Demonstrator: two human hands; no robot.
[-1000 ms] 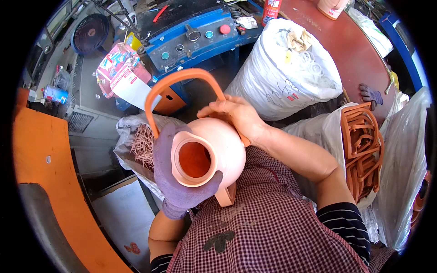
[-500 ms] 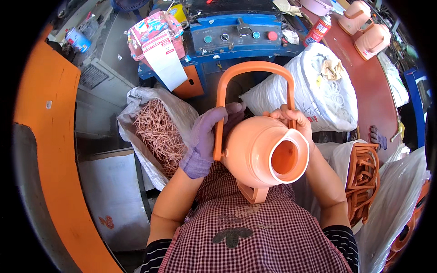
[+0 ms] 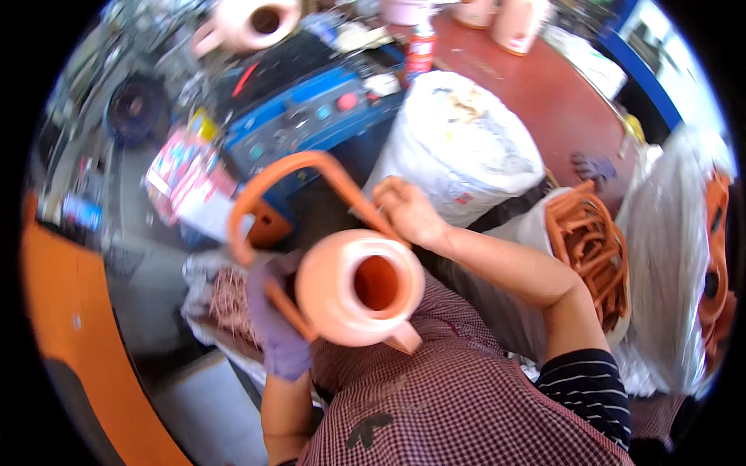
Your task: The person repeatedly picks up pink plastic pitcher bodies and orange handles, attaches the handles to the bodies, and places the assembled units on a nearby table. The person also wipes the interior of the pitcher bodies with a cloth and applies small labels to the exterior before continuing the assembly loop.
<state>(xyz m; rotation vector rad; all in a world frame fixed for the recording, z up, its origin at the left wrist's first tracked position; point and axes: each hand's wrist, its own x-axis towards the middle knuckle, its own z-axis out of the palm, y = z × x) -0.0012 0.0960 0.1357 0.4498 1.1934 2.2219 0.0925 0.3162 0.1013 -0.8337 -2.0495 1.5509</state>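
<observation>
The peach jug (image 3: 325,283) hangs in front of your apron (image 3: 420,396), between your two hands, its round mouth tipped up toward you and its small side handle (image 3: 404,339) pointing down toward the cloth. The orange arched handle (image 3: 256,186) loops up beyond the jug, one leg on each side of the body; blur hides whether the legs are seated on it.

Your left hand (image 3: 273,322), in a purple glove, sits just left of the jug and grips the handle's left leg, which crosses the front of the glove. Your bare right hand (image 3: 410,211) is above and to the right of the jug's mouth — farther from you than the left — with its fingers curled round the handle's right leg.

Just left of the gloved hand stands a bag of thin pinkish strips (image 3: 231,304). Beyond your right hand is a full white sack (image 3: 454,167), and right of your right forearm a bag of orange handles (image 3: 589,252). Farther off — past the arch — lies a blue control panel (image 3: 307,116), with a second peach jug (image 3: 233,22) behind it, and a red can (image 3: 420,53) stands near the reddish-brown table (image 3: 517,101).
</observation>
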